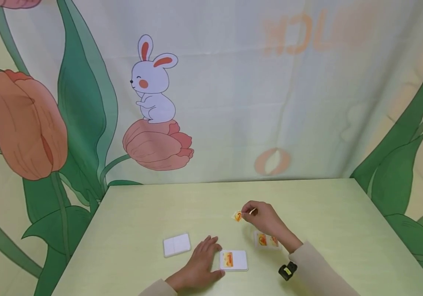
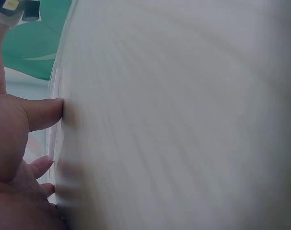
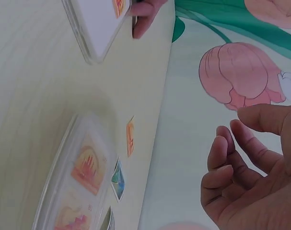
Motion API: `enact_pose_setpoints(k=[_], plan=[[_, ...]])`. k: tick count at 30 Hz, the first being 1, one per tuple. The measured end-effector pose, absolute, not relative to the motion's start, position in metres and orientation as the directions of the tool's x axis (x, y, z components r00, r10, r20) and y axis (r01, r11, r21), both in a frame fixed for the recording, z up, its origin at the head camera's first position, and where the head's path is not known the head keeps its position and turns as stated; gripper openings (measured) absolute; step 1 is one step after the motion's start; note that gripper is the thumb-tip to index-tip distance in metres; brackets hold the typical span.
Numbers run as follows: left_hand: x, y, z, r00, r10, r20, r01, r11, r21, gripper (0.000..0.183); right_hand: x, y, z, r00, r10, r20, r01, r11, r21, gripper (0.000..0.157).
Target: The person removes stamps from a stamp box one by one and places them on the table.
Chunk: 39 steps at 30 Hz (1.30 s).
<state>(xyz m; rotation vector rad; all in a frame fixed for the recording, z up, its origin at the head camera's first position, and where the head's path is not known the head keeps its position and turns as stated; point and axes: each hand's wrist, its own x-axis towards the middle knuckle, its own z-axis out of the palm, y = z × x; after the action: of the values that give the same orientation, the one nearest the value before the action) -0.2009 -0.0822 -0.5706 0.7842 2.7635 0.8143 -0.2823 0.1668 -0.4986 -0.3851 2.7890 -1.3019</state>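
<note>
Just past the clear box point(image 3: 64, 163), my right hand point(image 1: 263, 216) curls loosely beside a small orange card point(image 1: 238, 216) on the table point(image 1: 141, 213), thumb and forefinger nearly meeting, seemingly gripping nothing; my left hand point(image 1: 200, 263) spreads beside the printed white case point(image 1: 239, 260). I'm probably sorting cards; next calls for a light edge pinch

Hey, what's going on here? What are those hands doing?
A person's right hand is over the table, close to an orange card; the right wrist view shows nothing between its fingers. The left hand rests beside a white case with one orange picture on its left part. A second case, with two orange pictures, is by the right forearm, and a plain case lies to the left.
</note>
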Motion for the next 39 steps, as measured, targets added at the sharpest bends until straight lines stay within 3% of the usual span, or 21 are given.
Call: enact_pose_setpoints(k=[9,13,19,27,39], plan=[[-0.198,-0.083,-0.575,-0.849,0.528,0.012,0.447,0.706,0.550,0.056,-0.256,0.162,-0.500,-0.949,-0.291,0.123,-0.284,0.616,-0.735,0.012],[-0.198,-0.083,-0.577,-0.849,0.529,0.004,0.440,0.702,0.561,0.055,-0.249,0.160,-0.508,-0.945,-0.300,0.130,-0.296,0.616,-0.730,0.003],[-0.197,-0.084,-0.578,-0.847,0.531,-0.012,0.433,0.703,0.565,0.056,-0.239,0.156,-0.519,-0.940,-0.320,0.121,-0.306,0.629,-0.714,0.010],[-0.197,-0.084,-0.577,-0.846,0.534,-0.014,0.433,0.701,0.567,0.056,-0.229,0.150,-0.525,-0.934,-0.343,0.098,-0.305,0.625,-0.719,0.004],[-0.203,-0.083,-0.573,-0.851,0.526,-0.009,0.437,0.716,0.544,0.055,-0.228,0.141,-0.533,-0.922,-0.376,0.095,-0.330,0.632,-0.701,0.017]])
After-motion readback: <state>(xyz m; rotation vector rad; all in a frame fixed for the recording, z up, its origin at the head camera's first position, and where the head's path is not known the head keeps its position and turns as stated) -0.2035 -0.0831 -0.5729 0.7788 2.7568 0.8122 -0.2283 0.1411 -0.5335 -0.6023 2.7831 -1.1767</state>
